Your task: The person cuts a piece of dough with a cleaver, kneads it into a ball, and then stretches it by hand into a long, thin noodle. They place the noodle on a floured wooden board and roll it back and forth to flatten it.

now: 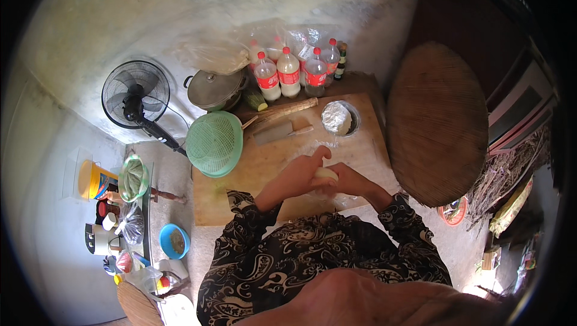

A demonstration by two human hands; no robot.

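Note:
A piece of pale dough [325, 173] is held between my two hands, above the near right part of a wooden board [216, 208]. My left hand [304, 171] wraps it from the left, its index finger raised. My right hand [348, 179] grips its right end. Beyond my hands, a metal bowl [356, 123] holds white flour [336, 117]. Left of the bowl lies a cleaver [272, 134] with a wooden handle, and behind it a bundle of straw-like stalks [293, 108]. Flour dusts the board around my hands.
A green plastic colander [215, 143] overlaps the board's left corner. Behind the board stand a lidded pot [215, 88], a green squash [255, 100] and several plastic bottles [288, 73]. A black fan [135, 94] is at left, a large round woven lid [437, 123] at right.

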